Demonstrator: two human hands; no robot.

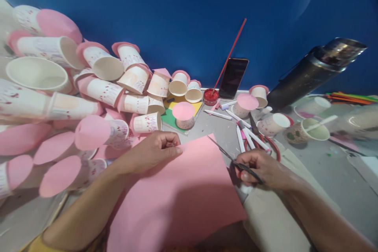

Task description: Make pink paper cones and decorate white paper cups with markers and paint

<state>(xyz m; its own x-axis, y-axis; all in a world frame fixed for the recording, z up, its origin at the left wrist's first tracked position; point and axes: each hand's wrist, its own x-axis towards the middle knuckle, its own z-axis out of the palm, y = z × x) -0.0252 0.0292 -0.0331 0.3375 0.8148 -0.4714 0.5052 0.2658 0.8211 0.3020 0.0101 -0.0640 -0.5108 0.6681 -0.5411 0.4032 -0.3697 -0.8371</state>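
A large pink paper sheet (183,189) lies in front of me, its top edge pinched between the thumb and fingers of my left hand (158,147). My right hand (260,167) grips a pair of dark-handled scissors (226,152) by the finger loops. The scissors' blades point up and left, with their tips at the sheet's upper right corner. Whether the blades touch the paper I cannot tell. Just beyond the sheet stands a paper cup with a pink disc on top (183,116).
Many decorated paper cups with pink discs (102,63) are heaped at left. White markers (251,134) lie past my right hand. A red paint pot (210,96) with a brush, a phone (234,78) and a dark flask (307,73) stand along the blue wall (177,12).
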